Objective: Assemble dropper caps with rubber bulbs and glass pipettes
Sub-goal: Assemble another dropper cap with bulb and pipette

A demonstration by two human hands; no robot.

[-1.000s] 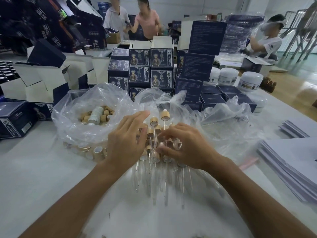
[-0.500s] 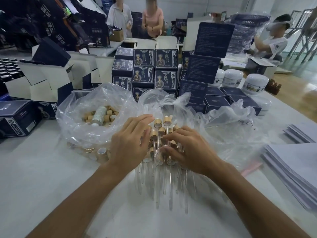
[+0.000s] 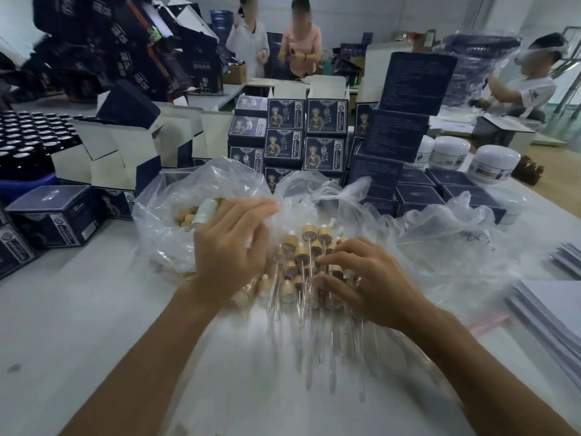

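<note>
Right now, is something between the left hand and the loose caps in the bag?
Nothing visible blocks it. The left hand is at the open mouth of the plastic bag, and the loose caps lie uncovered just beyond its fingers.

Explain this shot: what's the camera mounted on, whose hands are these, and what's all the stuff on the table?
There is no machine here. One wide-angle camera sits on a person's head and looks forward and down, so the two bare arms coming in from the bottom are that person's own.

On the white table lies a pile of assembled droppers with wooden caps and clear glass pipettes. The right hand rests its fingers on that pile. The left hand reaches toward a crumpled clear plastic bag of loose wooden caps. Neither hand shows a clear grip on a single piece.

Behind stand dark blue printed cardboard boxes and white round plastic jars.
</note>
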